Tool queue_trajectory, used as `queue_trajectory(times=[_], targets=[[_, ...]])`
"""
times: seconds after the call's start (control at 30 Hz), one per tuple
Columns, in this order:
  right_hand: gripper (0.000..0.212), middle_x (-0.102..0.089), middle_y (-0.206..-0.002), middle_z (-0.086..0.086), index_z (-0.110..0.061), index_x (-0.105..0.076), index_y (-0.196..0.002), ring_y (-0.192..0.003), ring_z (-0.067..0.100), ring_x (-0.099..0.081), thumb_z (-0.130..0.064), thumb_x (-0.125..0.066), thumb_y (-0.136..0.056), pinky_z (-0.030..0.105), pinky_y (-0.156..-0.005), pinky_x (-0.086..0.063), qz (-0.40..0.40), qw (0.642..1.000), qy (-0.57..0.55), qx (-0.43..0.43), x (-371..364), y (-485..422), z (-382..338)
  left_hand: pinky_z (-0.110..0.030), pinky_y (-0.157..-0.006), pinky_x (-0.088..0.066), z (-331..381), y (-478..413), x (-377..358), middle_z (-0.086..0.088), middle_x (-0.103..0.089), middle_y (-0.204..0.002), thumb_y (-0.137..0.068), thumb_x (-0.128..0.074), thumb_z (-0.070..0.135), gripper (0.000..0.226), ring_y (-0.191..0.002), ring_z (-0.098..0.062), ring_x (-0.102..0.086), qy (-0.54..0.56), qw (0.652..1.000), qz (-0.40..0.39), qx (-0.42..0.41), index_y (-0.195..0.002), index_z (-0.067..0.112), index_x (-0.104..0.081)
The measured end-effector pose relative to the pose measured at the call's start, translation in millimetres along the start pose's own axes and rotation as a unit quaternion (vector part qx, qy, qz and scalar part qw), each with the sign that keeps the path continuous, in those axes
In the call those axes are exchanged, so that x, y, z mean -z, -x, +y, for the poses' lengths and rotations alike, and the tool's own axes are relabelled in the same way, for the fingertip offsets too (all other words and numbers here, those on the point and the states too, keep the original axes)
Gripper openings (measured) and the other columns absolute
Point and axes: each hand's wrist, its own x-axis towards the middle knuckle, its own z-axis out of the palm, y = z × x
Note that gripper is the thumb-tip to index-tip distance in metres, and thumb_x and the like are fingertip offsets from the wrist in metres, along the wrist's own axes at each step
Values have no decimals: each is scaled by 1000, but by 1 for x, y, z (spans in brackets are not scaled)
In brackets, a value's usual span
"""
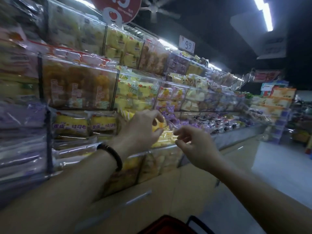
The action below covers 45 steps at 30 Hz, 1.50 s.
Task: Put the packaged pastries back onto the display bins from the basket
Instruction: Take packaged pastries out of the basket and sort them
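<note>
Head view: left hand (140, 132) is pinching one yellow pastry pack (162, 130) at its 3 o'clock, over one display bin (152, 151). Right hand (195, 146) is curling its fingers, grip unclear. One red basket (167, 224) is sitting at 6 o'clock.

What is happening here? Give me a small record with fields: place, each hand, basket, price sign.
place: shop shelves of clear display bins stocked with wrapped pastries
left hand: wears a dark bracelet; fingers curled round a yellow packet at a lower bin
right hand: close beside the left, fingers curled; unclear whether it pinches the wrapper
basket: red, at the bottom edge, contents out of view
price sign: reads 9.9
</note>
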Motion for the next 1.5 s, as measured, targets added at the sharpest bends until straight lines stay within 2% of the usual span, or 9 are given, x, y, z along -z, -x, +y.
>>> queue_trajectory(times=[0.17, 0.4, 0.73, 0.87, 1.03, 1.17, 1.27, 1.4, 1.5], targets=[[10, -72, -84, -13, -33, -71, -101, -78, 0, -67, -28, -72, -92, 23, -66, -55, 6, 997, -64, -46, -18, 72, -4, -37, -76, -62, 23, 90, -38, 14, -68, -97, -89, -80, 34, 27, -86, -4, -67, 65, 987, -140, 42, -111, 33, -63], [6, -73, -87, -7, -30, -73, -98, -82, 10, -68, -29, -73, -92, 37, -74, -59, -119, 968, -105, -196, -104, 187, 28, -32, -79, -55, -4, 205, -109, 3, -68, -113, -86, -80, 48, 44, -95, -13, -62, -6, 923, -367, 117, -122, 28, -63], [21, -70, -100, 0, -20, -73, -106, -97, 18, -66, -34, -75, -89, 25, -79, -46, -327, 892, 13, -313, -200, 267, 93, -28, -92, -52, -78, 270, -179, -4, -73, -118, -95, -71, 43, 31, -111, -22, -66, -42, 866, -463, 185, -115, 19, -76], [43, -72, -116, 14, -12, -70, -121, -111, 32, -68, -39, -75, -87, 26, -79, -46, -453, 844, 75, -277, -249, 280, 102, -28, -91, -53, -96, 273, -187, -3, -72, -125, -96, -69, 43, 29, -115, -24, -66, -89, 831, -518, 183, -117, 24, -76], [47, -60, -140, 19, -8, -61, -137, -126, 33, -60, -29, -69, -96, 31, -98, -47, -548, 781, 92, -283, -308, 296, 96, -31, -91, -57, -105, 268, -191, -1, -75, -116, -96, -68, 45, 27, -105, -22, -70, -72, 824, -525, 203, -112, 26, -77], [77, -53, -149, 17, -12, -47, -148, -135, 32, -55, -52, -72, -87, 35, -105, -45, -535, 797, 104, -259, -366, 299, 104, -27, -84, -53, -112, 264, -187, 2, -73, -112, -98, -67, 41, 20, -101, -19, -68, -59, 836, -500, 218, -110, 28, -76], [81, -61, -138, 19, -16, -38, -149, -123, 38, -63, -45, -75, -83, 39, -96, -50, -488, 829, 75, -264, -389, 295, 101, -28, -83, -54, -121, 266, -183, 2, -74, -105, -99, -66, 41, 17, -90, -16, -68, -46, 836, -492, 238, -106, 29, -76], [55, -46, -154, 13, -36, -35, -150, -131, 44, -54, -49, -54, -101, 52, -107, -45, -495, 844, 81, -189, -407, 311, 94, -28, -86, -57, -131, 268, -180, -3, -78, -105, -98, -66, 43, 22, -92, -19, -73, -43, 823, -503, 262, -104, 25, -78], [34, -48, -145, 11, -37, -42, -132, -120, 46, -60, -54, -41, -102, 53, -100, -49, -453, 857, 32, -243, -424, 329, 105, -28, -89, -56, -132, 267, -180, -4, -77, -113, -98, -66, 45, 25, -105, -22, -72, -39, 819, -505, 270, -107, 25, -78]])
